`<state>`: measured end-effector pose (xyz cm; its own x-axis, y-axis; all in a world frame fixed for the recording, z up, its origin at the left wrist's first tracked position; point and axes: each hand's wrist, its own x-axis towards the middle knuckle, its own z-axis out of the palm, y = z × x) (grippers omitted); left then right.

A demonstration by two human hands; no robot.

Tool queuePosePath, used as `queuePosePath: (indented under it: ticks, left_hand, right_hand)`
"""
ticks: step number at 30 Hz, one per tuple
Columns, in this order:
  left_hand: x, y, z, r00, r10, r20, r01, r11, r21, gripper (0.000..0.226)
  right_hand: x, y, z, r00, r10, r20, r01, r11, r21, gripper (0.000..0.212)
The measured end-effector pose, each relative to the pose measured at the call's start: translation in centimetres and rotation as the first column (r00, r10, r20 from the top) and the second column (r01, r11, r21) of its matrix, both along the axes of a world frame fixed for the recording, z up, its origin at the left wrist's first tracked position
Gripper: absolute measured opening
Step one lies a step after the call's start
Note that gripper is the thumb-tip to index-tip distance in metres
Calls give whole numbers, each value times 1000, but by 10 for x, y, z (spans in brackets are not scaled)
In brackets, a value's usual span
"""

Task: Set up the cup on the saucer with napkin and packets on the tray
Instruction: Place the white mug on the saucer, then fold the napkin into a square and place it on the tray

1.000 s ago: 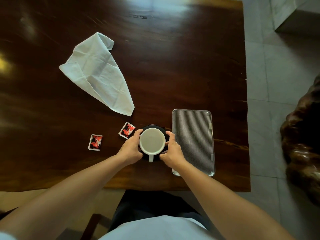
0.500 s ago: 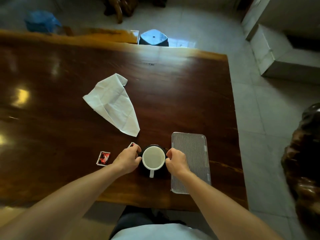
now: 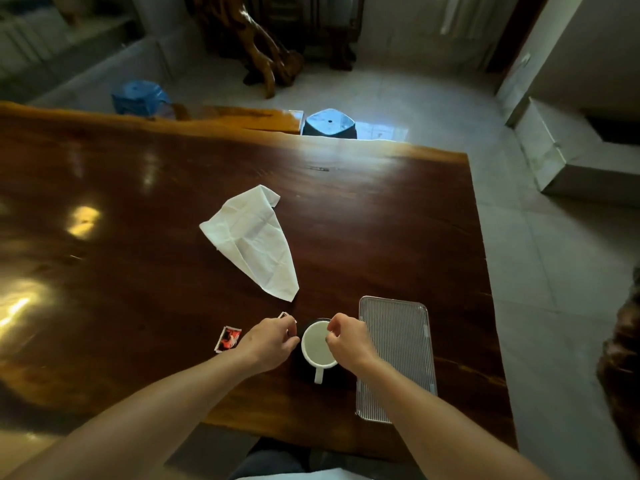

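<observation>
White cup (image 3: 316,344), black saucer (image 3: 304,370), white napkin (image 3: 254,242), red-and-black packet (image 3: 228,339), ribbed clear tray (image 3: 398,341), dark brown table (image 3: 346,220)

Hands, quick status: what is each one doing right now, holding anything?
Left hand: fingers curled beside the cup, holding nothing that shows.
Right hand: fingers curled at the cup's rim; a real grip cannot be told.

A home sitting or tea room

A long polished slab-wood table (image 3: 173,209) stands on a pale tiled floor (image 3: 540,271), with a carved root-wood piece (image 3: 263,46) by the far wall, a blue plastic stool (image 3: 140,97) and a second stool (image 3: 329,123) just behind the table.
</observation>
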<state>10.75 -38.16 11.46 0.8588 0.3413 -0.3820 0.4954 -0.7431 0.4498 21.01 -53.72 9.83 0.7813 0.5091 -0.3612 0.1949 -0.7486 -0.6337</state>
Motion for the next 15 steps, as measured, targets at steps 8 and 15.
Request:
queuePosePath:
  ticks: [8, 15]
  left_hand:
    - [-20, 21, 7, 999, -14, -29, 16, 999, 50, 14]
    - [-13, 88, -9, 983, -131, -131, 140, 988, 64, 14]
  right_hand:
    - [-10, 40, -2, 997, 77, -25, -77, 997, -29, 13]
    - [-12, 93, -4, 999, 44, -32, -46, 998, -45, 8]
